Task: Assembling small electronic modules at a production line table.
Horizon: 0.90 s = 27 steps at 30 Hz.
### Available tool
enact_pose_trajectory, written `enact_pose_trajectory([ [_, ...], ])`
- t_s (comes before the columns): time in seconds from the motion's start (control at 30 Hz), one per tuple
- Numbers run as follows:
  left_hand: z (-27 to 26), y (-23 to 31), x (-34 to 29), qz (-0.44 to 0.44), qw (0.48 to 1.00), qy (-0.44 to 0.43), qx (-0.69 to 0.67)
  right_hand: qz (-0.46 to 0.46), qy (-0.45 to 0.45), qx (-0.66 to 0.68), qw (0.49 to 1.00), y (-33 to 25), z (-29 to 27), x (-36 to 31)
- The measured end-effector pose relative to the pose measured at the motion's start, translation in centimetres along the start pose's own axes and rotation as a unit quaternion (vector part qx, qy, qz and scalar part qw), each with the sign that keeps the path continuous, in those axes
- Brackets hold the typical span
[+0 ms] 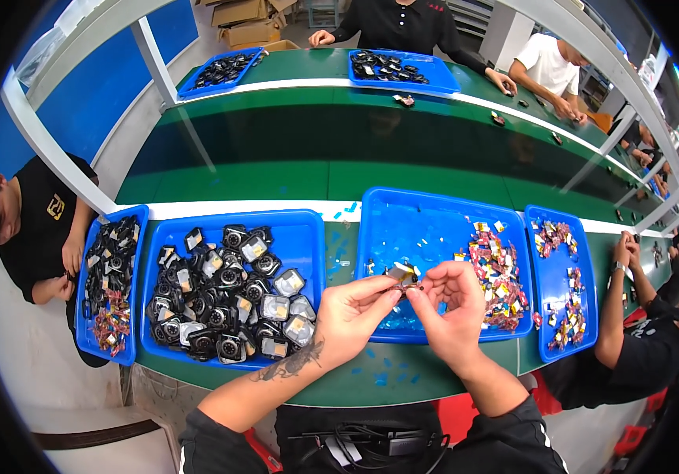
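Note:
My left hand [355, 313] and my right hand [453, 306] meet above a blue tray [403, 225]. Thumbs and fingertips of both pinch one small electronic part [405, 273] with a pale, yellowish piece standing up from it. Its exact kind is too small to make out. Beneath, the tray holds a heap of small red, white and yellow electronic parts [499, 276] at its right side, with scraps of blue film to the left. Beside my left forearm, another blue tray [313, 237] is heaped with black watch-like housings [233, 276], some showing clear or silvery backs.
A narrow tray [587, 308] of small parts stands to the right, and a mixed tray [87, 316] to the far left. Beyond the white rail lies a green conveyor belt [276, 170]. Grey frame posts [154, 59] rise around. Co-workers sit left, right and opposite.

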<state>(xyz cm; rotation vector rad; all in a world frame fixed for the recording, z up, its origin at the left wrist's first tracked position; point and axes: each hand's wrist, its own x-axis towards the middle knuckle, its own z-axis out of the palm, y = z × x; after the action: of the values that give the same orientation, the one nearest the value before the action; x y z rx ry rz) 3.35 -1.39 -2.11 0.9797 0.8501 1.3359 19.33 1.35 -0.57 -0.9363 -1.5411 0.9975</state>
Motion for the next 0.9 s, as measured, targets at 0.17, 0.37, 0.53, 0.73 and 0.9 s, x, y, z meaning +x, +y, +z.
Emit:
enact_pose_trajectory([
  [0.17, 0.1, 0.6, -0.1, 0.011, 1.0, -0.001, -0.011, 0.03, -0.031, -0.008, 0.999, -0.7, -0.4, 0.4],
  [0.37, 0.5, 0.7, -0.2, 0.028, 0.999, 0.004, 0.03, 0.087, -0.062, 0.009, 0.994, -1.4, -1.3, 0.9],
  [0.53, 0.6, 0.6, 0.0, 0.034, 0.999, -0.019, 0.034, 0.128, -0.088, 0.014, 0.988, -1.6, -2.0, 1.0],
  [0.73, 0.5, 0.6, -0.1, 0.024, 0.998, -0.006, 0.057, 0.121, -0.131, -0.085, 0.98, -1.4, -2.0, 1.5],
  [0.9, 0.1, 0.4, -0.2, 0.022, 0.999, 0.022, 0.025, 0.087, -0.106, -0.029, 0.99, -0.1, -0.5, 0.8],
])
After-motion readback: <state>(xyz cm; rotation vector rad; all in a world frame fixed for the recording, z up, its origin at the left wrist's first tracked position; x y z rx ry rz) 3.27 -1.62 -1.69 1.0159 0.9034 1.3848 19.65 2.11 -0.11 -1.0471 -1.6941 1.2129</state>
